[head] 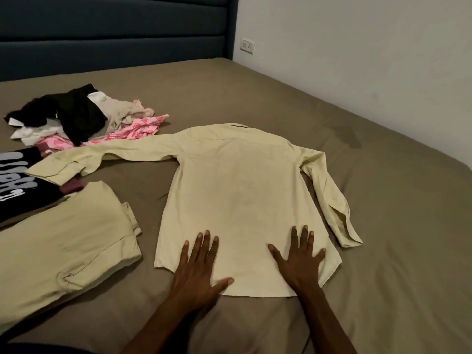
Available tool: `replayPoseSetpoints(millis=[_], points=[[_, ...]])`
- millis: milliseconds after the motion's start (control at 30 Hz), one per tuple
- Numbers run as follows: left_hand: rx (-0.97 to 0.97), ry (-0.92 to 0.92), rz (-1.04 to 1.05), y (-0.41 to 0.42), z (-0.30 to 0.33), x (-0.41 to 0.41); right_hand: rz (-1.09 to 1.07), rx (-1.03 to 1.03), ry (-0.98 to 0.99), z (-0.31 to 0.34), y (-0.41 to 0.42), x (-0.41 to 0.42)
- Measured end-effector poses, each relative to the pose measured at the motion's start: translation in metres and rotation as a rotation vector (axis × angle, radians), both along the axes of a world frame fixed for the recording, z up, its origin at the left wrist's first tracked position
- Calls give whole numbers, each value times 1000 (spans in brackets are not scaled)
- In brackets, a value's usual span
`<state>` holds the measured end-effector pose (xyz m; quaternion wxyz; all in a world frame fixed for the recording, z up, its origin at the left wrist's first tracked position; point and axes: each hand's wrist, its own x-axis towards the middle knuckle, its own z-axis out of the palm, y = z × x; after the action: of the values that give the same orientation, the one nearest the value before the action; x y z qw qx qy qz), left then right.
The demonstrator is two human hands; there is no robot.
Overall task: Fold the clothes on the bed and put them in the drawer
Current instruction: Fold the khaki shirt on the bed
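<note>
A pale yellow shirt [237, 200] is laid face down on the bed [383, 226], sleeves spread. Both grips are released: the left hand [198, 267] and right hand [297, 259] are pressed flat on the hem. The back is best smoothed outward before the sleeves are folded in. The left sleeve is draped over a black printed garment [18, 180], beside folded trousers [63, 251] and an unsorted pile [76, 116].

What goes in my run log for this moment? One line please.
step: smoothing | item: cream shirt face-down, unfolded | left hand flat on hem | right hand flat on hem
</note>
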<state>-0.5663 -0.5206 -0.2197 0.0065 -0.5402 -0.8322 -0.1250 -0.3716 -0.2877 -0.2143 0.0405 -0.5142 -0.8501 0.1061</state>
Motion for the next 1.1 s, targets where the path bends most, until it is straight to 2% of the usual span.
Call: replayPoseSetpoints(millis=[133,300,367,533,733,900,1000,1100], points=[[-11,-3,-36,-10,4,4,-9,-7,12,10,-2,2],[118,3,96,-4,20,-11,5,118,104,27,-12,-15],[98,45,159,-5,22,-30,67,178,97,28,-9,-21],[-51,-13,341,-25,6,-54,18,75,62,11,22,2],[13,-77,352,-24,14,-51,-6,46,37,15,17,-5],[126,-36,331,-14,30,-59,116,53,157,31,-13,-56],[73,-8,330,-13,25,-73,221,41,236,45,-25,-108],[-19,-29,393,-18,17,-72,328,25,231,42,-37,-155]])
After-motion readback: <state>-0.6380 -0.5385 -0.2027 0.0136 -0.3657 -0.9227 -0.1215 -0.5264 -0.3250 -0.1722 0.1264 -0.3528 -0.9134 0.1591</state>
